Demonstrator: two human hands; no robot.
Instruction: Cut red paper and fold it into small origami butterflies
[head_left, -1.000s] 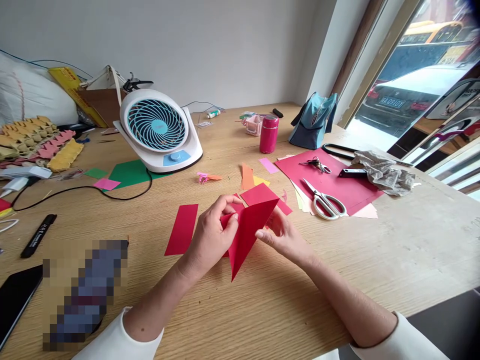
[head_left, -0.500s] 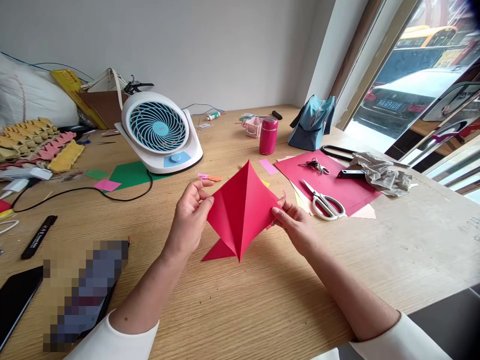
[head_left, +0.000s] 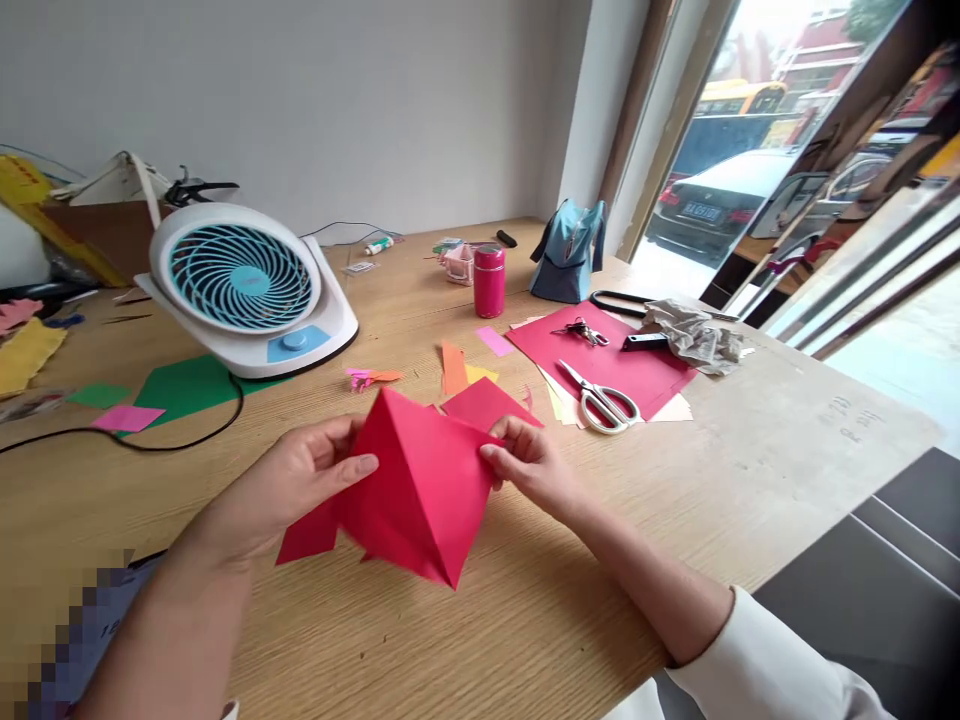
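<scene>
Between my hands is a creased square of red paper (head_left: 427, 480), raised off the table with a fold running through its middle. My left hand (head_left: 319, 465) pinches its left edge, the thumb lying on the near face. The right corner is pinched by thumb and fingers of my right hand (head_left: 529, 460). Other red paper lies behind and below it: a piece (head_left: 491, 403) on the far side and a pointed piece (head_left: 307, 535) at the left. The square partly hides both.
A white fan (head_left: 247, 290) stands at back left over green paper (head_left: 180, 385). To the right, white-handled scissors (head_left: 604, 405) and keys (head_left: 585, 330) rest on a large red sheet (head_left: 540, 335). Behind are a pink flask (head_left: 490, 283) and a blue bag (head_left: 568, 255).
My view has turned to the right. The red square has tilted and come lower and nearer, still in both hands. More red paper behind it now shows.
</scene>
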